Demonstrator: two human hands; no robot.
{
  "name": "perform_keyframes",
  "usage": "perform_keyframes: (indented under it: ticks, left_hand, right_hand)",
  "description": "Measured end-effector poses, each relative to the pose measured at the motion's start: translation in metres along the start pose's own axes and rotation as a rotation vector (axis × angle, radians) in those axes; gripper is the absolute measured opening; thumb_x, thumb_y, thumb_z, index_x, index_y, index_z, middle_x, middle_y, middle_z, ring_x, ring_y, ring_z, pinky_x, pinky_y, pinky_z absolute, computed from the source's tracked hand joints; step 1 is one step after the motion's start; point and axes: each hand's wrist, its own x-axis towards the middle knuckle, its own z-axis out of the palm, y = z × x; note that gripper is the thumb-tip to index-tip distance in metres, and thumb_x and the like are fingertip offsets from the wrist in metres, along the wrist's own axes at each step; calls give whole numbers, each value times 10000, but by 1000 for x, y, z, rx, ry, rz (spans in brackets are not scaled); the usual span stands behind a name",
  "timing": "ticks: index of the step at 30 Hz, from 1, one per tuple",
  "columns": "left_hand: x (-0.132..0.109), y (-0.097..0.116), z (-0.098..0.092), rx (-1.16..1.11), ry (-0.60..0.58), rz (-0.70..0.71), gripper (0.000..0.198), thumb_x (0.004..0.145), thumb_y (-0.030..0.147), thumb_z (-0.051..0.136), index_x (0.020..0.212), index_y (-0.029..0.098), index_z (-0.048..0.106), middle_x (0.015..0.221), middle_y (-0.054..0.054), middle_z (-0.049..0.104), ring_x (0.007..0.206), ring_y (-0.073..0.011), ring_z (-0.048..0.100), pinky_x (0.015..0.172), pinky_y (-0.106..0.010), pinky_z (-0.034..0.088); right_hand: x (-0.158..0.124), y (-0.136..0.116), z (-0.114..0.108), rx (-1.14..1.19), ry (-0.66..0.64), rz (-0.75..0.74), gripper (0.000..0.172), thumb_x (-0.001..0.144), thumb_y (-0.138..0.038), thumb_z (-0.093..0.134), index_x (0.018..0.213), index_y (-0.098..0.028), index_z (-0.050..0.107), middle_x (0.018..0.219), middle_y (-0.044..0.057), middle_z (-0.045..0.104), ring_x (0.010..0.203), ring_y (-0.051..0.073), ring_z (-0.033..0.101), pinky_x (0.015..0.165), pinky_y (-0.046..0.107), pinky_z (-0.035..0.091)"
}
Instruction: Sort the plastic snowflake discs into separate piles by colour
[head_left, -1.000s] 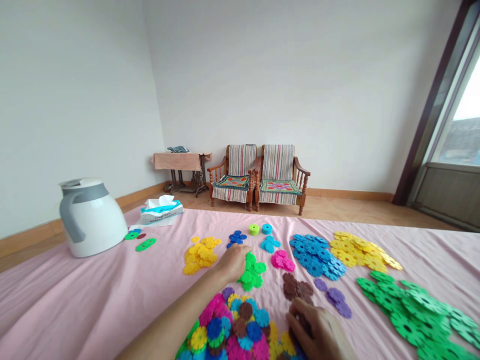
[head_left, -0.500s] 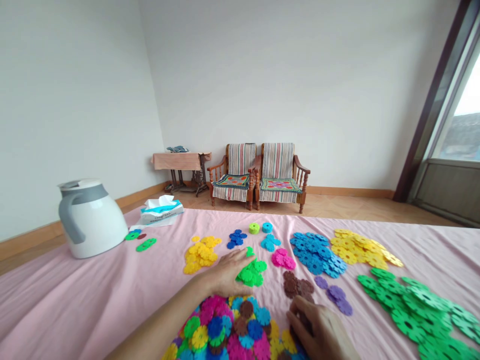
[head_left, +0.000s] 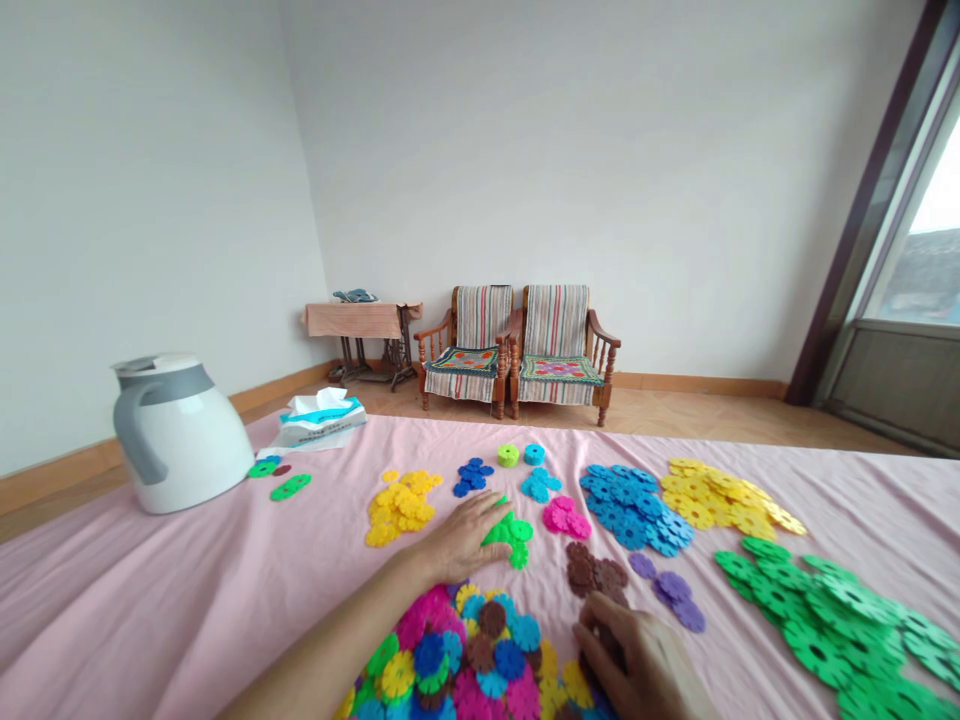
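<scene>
My left hand [head_left: 469,535] lies over the left part of a small pile of bright green flower-shaped plastic discs [head_left: 519,530]. Its fingers are stretched out, with the thumb apart, and it hides part of that pile. Close to a group of brown discs [head_left: 592,572], my right hand [head_left: 641,655] is curled closed. Something dark shows between its fingers, but I cannot make out what. Below and between both hands is a large heap of mixed-colour discs [head_left: 465,655], cut off by the bottom edge.
Around lie sorted discs: yellow [head_left: 401,508], dark blue [head_left: 472,477], pink [head_left: 566,518], purple [head_left: 679,598], larger blue [head_left: 634,508], larger yellow [head_left: 727,495] and larger green [head_left: 832,610]. A white jug [head_left: 187,445] and a tissue box [head_left: 322,420] stand left on the pink cloth [head_left: 300,580].
My left hand has shifted slightly up and right on the bright green pile, covering more of its left side. The thumb now reaches across the discs. My right hand stays nearly still.
</scene>
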Motion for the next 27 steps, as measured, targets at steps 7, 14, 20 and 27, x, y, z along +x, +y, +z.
perform_keyframes:
  ticks: [7, 14, 20, 27]
  left_hand:
    - [0, 24, -13, -42, 127, 5, 408, 850, 388, 562, 1207, 192, 563, 1263, -104, 557, 1198, -247, 466, 1030, -377, 341]
    - [-26, 80, -22, -29, -39, 48, 140, 793, 344, 639, 846, 215, 657, 856, -31, 616, 887, -201, 557, 795, -286, 424]
    - [-36, 87, -15, -21, -35, 11, 167, 761, 341, 675, 887, 233, 653, 873, -32, 609, 906, -220, 547, 799, -303, 409]
    - [-34, 86, -14, -129, -12, -21, 146, 711, 274, 705, 831, 218, 645, 824, -7, 618, 868, -200, 561, 771, -276, 411]
  right_hand:
    - [0, 2, 5, 2, 28, 0, 300, 891, -389, 346, 668, -231, 471, 567, -24, 607, 512, 125, 558, 506, 231, 294]
    - [0, 2, 5, 9, 1, 2, 312, 896, -387, 324, 681, -223, 479, 575, -15, 609, 509, 124, 542, 505, 236, 289]
    - [0, 0, 1, 12, 21, -5, 296, 893, -366, 359, 672, -224, 495, 584, -18, 627, 515, 125, 553, 507, 233, 302]
    - [-1, -3, -3, -8, -1, -9, 295, 901, -363, 349, 669, -226, 468, 586, -21, 621, 522, 122, 561, 504, 224, 306]
